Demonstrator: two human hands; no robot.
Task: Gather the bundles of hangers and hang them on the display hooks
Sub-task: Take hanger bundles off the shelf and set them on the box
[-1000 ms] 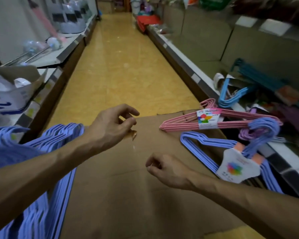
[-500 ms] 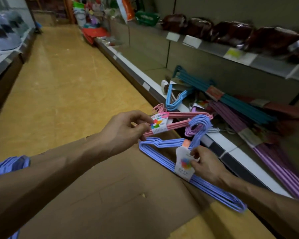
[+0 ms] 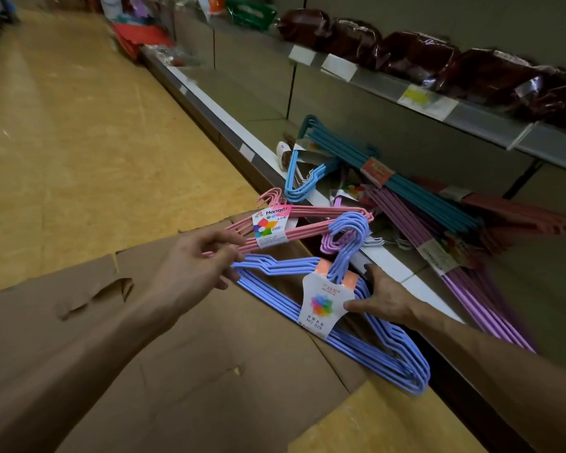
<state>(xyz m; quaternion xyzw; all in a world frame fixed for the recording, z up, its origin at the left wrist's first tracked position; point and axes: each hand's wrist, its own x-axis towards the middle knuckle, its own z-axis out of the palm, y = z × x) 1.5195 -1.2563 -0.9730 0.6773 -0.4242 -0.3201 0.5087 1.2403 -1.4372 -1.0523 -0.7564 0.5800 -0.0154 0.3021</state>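
Note:
A pink hanger bundle (image 3: 311,212) with a "Hanger" label lies across the far edge of a cardboard box (image 3: 183,364). My left hand (image 3: 195,269) pinches its left end between fingers and thumb. In front of it lies a lilac-blue hanger bundle (image 3: 383,358) with a white and orange label, its hooks curling upward. My right hand (image 3: 384,297) grips this bundle at the label, thumb on the card and fingers behind the wires. No display hooks are in view.
On the low shelf (image 3: 386,256) to the right lie teal (image 3: 415,194), purple (image 3: 471,289), dull red and light blue (image 3: 294,184) hanger bundles in a loose heap. An upper shelf (image 3: 484,116) carries dark wrapped packs. Yellow aisle floor (image 3: 89,132) stretches away on the left.
My view has swung right toward the shelf. Both hands left the cardboard: the left reached the pink bundle, the right took the blue bundle at its label.

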